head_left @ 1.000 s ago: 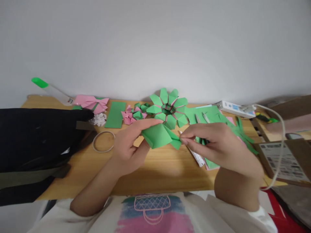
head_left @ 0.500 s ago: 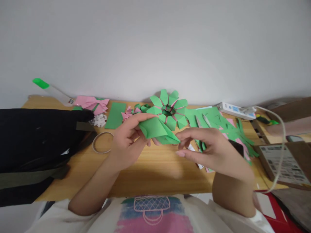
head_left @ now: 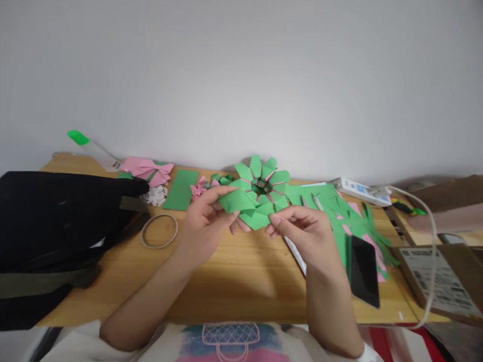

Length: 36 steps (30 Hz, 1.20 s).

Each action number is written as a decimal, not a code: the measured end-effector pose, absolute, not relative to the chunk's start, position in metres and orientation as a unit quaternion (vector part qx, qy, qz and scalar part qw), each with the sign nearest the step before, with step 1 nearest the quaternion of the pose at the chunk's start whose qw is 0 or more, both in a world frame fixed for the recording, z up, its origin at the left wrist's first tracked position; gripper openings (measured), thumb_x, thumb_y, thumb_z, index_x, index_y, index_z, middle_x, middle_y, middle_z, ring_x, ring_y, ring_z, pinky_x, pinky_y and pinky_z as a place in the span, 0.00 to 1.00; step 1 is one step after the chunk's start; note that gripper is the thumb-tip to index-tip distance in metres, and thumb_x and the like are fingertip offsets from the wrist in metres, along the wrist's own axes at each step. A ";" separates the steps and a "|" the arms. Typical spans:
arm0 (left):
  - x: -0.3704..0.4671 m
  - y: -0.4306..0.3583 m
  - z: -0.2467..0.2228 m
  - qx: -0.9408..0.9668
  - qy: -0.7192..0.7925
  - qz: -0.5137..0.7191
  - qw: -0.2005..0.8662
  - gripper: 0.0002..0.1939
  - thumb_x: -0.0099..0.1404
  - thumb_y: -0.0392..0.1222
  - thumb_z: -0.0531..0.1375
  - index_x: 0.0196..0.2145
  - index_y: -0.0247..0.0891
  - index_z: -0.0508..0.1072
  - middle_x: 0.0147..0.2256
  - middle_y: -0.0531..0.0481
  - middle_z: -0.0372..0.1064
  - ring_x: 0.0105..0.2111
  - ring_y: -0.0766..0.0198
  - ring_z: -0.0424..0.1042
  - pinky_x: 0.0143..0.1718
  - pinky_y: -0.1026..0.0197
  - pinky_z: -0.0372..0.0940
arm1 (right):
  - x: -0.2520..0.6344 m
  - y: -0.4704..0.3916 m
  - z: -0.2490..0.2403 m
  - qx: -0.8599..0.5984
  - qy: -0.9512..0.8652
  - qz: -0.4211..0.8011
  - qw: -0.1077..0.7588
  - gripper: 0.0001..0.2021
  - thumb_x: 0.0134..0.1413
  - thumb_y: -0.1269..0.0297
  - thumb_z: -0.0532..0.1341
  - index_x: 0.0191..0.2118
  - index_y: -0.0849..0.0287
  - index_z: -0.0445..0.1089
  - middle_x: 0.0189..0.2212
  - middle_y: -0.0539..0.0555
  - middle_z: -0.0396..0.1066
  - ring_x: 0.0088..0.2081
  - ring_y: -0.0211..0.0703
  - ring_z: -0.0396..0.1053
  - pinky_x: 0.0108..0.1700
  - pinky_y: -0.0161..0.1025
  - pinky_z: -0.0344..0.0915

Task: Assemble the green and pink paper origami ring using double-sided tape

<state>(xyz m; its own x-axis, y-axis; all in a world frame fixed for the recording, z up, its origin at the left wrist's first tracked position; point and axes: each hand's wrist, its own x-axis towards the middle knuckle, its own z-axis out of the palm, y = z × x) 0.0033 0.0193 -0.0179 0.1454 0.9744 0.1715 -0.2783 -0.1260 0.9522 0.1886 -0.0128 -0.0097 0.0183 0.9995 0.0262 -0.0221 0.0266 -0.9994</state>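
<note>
Hands hold folded green paper, long axis running left to right.

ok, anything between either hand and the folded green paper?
Nothing visible. The left hand holds one end of the folded green paper and the right hand pinches the other. The green-and-pink paper ring sits beyond it, not between.
</note>
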 end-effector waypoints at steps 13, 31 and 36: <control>0.000 0.014 -0.019 0.541 0.336 0.424 0.643 0.23 0.57 0.33 0.65 0.51 0.38 0.72 0.31 0.53 0.76 0.29 0.65 0.77 0.32 0.64 0.72 | 0.186 -0.013 -0.021 -0.507 -0.522 0.464 0.506 0.09 0.55 0.63 0.66 0.25 0.57 0.75 0.19 0.48 0.74 0.22 0.33 0.69 0.25 0.29 0.66; 0.011 0.012 -0.015 0.560 0.409 0.490 0.528 0.13 0.57 0.37 0.66 0.41 0.38 0.77 0.34 0.51 0.77 0.30 0.67 0.77 0.28 0.69 0.72 | 0.183 -0.026 -0.018 -0.518 -0.535 0.428 0.513 0.04 0.54 0.64 0.67 0.29 0.55 0.77 0.21 0.46 0.73 0.23 0.33 0.68 0.26 0.30 0.66; 0.014 0.013 -0.011 0.531 0.417 0.508 0.534 0.11 0.57 0.37 0.65 0.40 0.37 0.76 0.27 0.55 0.73 0.21 0.72 0.71 0.21 0.71 0.69 | 0.181 -0.028 -0.019 -0.526 -0.584 0.300 0.540 0.08 0.54 0.70 0.67 0.39 0.50 0.78 0.28 0.46 0.76 0.28 0.35 0.71 0.31 0.31 0.69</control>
